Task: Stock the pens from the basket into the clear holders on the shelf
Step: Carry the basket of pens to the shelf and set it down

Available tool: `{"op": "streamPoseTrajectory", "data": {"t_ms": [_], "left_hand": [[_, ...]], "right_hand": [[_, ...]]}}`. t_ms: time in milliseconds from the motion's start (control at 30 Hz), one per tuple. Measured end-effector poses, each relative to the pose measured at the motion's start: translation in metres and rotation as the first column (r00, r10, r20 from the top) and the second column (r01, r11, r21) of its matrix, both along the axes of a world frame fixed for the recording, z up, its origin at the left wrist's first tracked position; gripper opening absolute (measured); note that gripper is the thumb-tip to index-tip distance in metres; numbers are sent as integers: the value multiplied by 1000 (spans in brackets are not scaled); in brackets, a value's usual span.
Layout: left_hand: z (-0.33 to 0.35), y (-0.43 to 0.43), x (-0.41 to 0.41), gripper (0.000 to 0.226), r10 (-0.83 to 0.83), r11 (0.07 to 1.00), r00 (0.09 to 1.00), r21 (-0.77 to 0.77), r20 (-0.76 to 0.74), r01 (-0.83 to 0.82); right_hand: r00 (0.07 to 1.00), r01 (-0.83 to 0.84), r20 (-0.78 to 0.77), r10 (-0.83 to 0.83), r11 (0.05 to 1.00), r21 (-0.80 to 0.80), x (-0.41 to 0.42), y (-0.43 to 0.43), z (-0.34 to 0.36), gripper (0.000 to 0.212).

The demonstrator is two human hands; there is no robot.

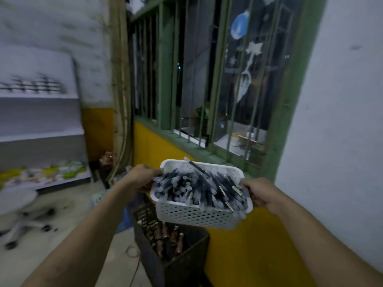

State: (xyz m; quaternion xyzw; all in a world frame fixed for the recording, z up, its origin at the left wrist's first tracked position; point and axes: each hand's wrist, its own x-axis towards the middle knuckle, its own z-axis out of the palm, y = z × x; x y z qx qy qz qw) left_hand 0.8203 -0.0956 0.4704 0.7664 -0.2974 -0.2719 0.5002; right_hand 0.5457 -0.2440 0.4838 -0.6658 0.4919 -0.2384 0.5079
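Head view: left hand (pixel 143 177) and right hand (pixel 262 193) clasp the basket (pixel 199 215) below the window (pixel 207 79); I fear any tilt could spill the heaped pens (pixel 199 187).

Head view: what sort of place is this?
Likely a small shop's stockroom: white tiered display shelf, dark crate of apparent bottles, white basket full of pens.

Reaches forward with 2 bare forearms, angled inward toward each other. Grips the left end of the basket (pixel 196 216) with the left hand (pixel 143 176), back of the hand upward. Grips the right end with the right hand (pixel 264 194), curled round the rim, wrist nearly straight.
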Motion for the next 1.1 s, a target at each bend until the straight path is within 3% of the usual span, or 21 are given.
{"op": "streamPoseTrajectory", "data": {"t_ms": [167, 433, 733, 1100], "left_hand": [[-9, 32, 90, 30, 134, 990, 991, -53, -8, -134], [-33, 102, 183, 26, 391, 900, 909, -147, -145, -411], [-71, 148, 285, 26, 612, 770, 754, -38, -237, -637], [-79, 140, 487, 16, 790, 594, 575, 32, -214, -804]], "right_hand": [[991, -127, -48, 124, 990, -58, 122, -9, -1, 35], [930, -360, -79, 358, 933, -18, 282, 8, -13, 18], [819, -558, -122, 561, 827, 63, 457, 20, -53, 13], [757, -647, 16, 653, 745, 161, 721, 5, -82, 9]]}}
